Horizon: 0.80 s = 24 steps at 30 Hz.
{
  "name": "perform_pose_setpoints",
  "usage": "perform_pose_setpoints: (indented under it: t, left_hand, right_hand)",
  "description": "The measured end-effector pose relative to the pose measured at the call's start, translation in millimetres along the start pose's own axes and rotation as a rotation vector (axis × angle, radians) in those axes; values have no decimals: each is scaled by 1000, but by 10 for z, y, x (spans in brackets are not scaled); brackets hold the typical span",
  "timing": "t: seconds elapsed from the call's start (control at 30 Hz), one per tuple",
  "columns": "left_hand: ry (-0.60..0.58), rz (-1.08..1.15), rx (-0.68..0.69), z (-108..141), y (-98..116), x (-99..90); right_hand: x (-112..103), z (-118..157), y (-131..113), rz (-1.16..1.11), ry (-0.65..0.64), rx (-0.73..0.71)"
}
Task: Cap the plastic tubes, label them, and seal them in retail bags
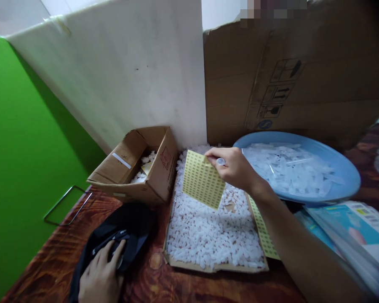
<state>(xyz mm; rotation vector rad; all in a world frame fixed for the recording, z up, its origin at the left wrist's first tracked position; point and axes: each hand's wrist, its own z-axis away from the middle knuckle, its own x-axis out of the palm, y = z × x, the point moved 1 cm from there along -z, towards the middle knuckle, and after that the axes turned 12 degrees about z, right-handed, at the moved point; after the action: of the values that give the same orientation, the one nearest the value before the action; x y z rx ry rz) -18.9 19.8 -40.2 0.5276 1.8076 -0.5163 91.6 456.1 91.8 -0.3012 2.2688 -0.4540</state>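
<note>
My right hand [235,168] holds up a yellow sheet of small stickers [202,180] by its top corner, and a small clear plastic piece [220,161] shows between its fingers. The sheet hangs over a shallow cardboard tray [177,262] filled with small white plastic parts. My left hand [101,274] rests at the lower left on a black bag [126,223] lying on the wooden table [151,286]. A second yellow sheet [263,231] leans along the tray's right edge under my forearm.
A small open cardboard box [154,176] with white bits stands at the left of the tray. A blue basin [344,176] of clear plastic pieces sits to the right. A big cardboard box [297,80] and white board [129,71] stand behind. Printed packets [350,235] lie at the right.
</note>
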Motion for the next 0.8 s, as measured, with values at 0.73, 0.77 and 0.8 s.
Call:
perform_pose_setpoints:
  t: [0.73, 0.77, 0.8]
  left_hand:
    - [-48, -101, -114, -307, -588, -11]
    - [-36, -79, -95, -285, -585, -16]
    - [-19, -42, -90, -259, -579, -29]
  right_hand:
    - [-29, 2, 34, 7, -19, 28]
    - [-31, -1, 35, 5, -22, 29]
    - [-31, -3, 37, 3, -23, 29]
